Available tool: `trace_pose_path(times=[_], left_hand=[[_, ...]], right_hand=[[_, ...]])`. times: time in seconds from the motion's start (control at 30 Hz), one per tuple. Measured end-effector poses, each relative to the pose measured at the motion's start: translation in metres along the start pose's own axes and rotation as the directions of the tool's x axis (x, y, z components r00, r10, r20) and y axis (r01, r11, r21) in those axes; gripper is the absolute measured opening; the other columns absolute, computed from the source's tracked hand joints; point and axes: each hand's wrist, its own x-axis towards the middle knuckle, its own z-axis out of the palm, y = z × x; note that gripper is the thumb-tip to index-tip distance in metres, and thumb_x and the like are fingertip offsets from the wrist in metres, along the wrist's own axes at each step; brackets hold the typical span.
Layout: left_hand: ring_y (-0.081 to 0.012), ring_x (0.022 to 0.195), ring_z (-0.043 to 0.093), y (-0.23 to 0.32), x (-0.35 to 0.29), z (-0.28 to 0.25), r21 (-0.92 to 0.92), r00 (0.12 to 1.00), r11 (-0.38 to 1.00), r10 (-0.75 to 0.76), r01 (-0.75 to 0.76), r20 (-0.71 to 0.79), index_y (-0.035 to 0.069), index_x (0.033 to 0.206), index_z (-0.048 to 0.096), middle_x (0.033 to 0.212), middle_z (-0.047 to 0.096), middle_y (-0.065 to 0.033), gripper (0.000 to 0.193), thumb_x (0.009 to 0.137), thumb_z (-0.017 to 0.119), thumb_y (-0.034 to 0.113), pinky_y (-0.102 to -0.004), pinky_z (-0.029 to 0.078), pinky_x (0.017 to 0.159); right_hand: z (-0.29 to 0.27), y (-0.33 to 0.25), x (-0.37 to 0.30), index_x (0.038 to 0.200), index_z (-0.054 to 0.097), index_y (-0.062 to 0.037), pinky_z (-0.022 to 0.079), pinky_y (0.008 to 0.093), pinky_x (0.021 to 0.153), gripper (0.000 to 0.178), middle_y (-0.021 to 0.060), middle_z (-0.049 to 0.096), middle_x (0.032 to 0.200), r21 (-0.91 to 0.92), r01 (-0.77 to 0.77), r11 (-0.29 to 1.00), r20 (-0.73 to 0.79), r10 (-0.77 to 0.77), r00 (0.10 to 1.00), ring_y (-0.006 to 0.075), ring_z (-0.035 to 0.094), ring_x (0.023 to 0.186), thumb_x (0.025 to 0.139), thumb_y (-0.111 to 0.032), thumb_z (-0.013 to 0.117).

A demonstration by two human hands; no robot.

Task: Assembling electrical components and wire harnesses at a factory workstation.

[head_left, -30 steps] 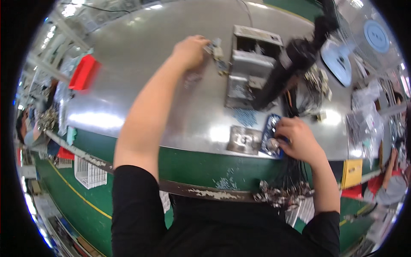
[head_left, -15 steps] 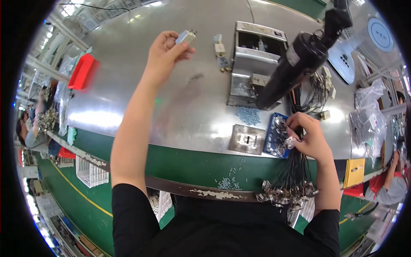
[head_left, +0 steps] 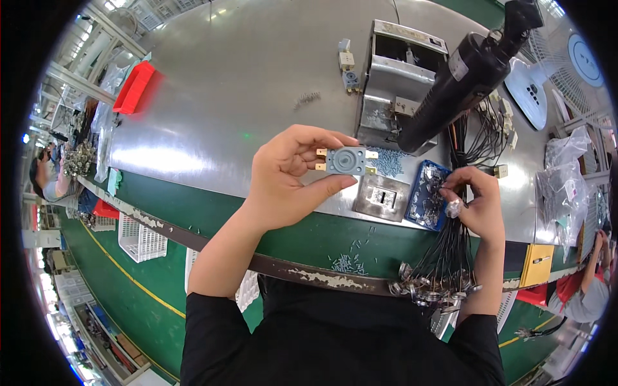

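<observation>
My left hand (head_left: 283, 174) pinches a grey rectangular switch block (head_left: 346, 161) by its long sides, between thumb and fingers. Brass blade terminals stick out from both ends of the block, and a round moulded face shows on top. Below the block lies a square metal fixture plate (head_left: 368, 204) with a slot. My right hand (head_left: 479, 199) is closed over the right edge of a blue tray (head_left: 418, 220) of small metal parts. A shiny silvery piece (head_left: 453, 208) shows under its fingers; what the fingertips pinch is too small to tell.
Behind the plate lie blue-grey screws (head_left: 389, 163) and a metal machine (head_left: 405, 80). A black cylindrical tool (head_left: 450, 90) leans over it. Black leads with round metal ends (head_left: 434, 286) hang over the table's near edge. A red bin (head_left: 134, 89) stands at the left.
My left hand has come back from the far part of the table toward me and to the right, turning the block face up. My right hand stays by the blue tray.
</observation>
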Motion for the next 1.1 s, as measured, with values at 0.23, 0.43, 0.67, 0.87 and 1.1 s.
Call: trace_pose_path(times=[0.23, 0.43, 0.67, 0.87, 1.1], left_hand=[[-0.0230, 0.115, 0.070, -0.001, 0.009, 0.015, 0.092, 0.989, 0.995, 0.018, -0.032, 0.149, -0.004, 0.122, 0.061, 0.128, 0.067, -0.0230, 0.049, 0.079, 0.082, -0.015, -0.0356, 0.061, 0.098], [-0.0225, 0.107, 0.072, -0.027, 0.006, 0.031, 0.382, 0.978, 0.924, -0.087, 0.008, 0.191, 0.002, 0.111, 0.072, 0.116, 0.074, -0.0148, 0.041, 0.075, 0.090, -0.004, -0.0340, 0.061, 0.093], [-0.0304, 0.107, 0.073, -0.068, -0.008, 0.028, 0.481, 0.934, 0.857, 0.003, -0.187, 0.357, 0.005, 0.100, 0.079, 0.110, 0.078, -0.0098, 0.028, 0.075, 0.091, 0.006, -0.0412, 0.058, 0.094], [-0.0305, 0.111, 0.073, -0.069, -0.015, 0.031, 0.522, 0.944, 0.822, 0.057, -0.228, 0.324, 0.007, 0.101, 0.080, 0.113, 0.079, -0.0089, 0.027, 0.077, 0.090, 0.007, -0.0410, 0.058, 0.095], [-0.0246, 0.099, 0.074, -0.035, 0.022, -0.039, 0.767, 0.976, 0.638, 0.118, 0.067, -0.183, 0.007, 0.103, 0.079, 0.108, 0.078, -0.0080, 0.021, 0.083, 0.083, 0.010, -0.0367, 0.058, 0.082]], right_hand=[[-0.003, -0.006, -0.003, 0.100, 0.075, 0.0010, 0.050, 0.0320, 0.070, 0.022, 0.0101, 0.068, 0.083, -0.034, 0.081, 0.996, -0.029, -0.082, 0.996, 0.0212, 0.066, 0.075, 0.079, 0.003, 0.081], [-0.006, -0.004, -0.003, 0.097, 0.075, 0.0002, 0.048, 0.0331, 0.067, 0.018, 0.0113, 0.068, 0.081, -0.034, 0.116, 0.993, -0.023, -0.117, 0.993, 0.0240, 0.065, 0.074, 0.080, 0.001, 0.080], [-0.005, -0.001, -0.004, 0.094, 0.076, 0.0003, 0.049, 0.0331, 0.067, 0.017, 0.0112, 0.068, 0.082, -0.038, 0.143, 0.989, -0.027, -0.144, 0.989, 0.0234, 0.066, 0.075, 0.078, 0.004, 0.080], [-0.002, -0.002, -0.002, 0.093, 0.076, 0.0014, 0.051, 0.0328, 0.069, 0.018, 0.0115, 0.070, 0.084, -0.004, 0.125, 0.992, -0.034, -0.125, 0.992, 0.0243, 0.068, 0.078, 0.076, 0.007, 0.079], [-0.009, -0.001, -0.003, 0.091, 0.075, 0.0023, 0.051, 0.0302, 0.067, 0.016, 0.0135, 0.074, 0.088, 0.046, 0.170, 0.984, -0.022, -0.169, 0.985, 0.0220, 0.069, 0.077, 0.077, 0.011, 0.074]])
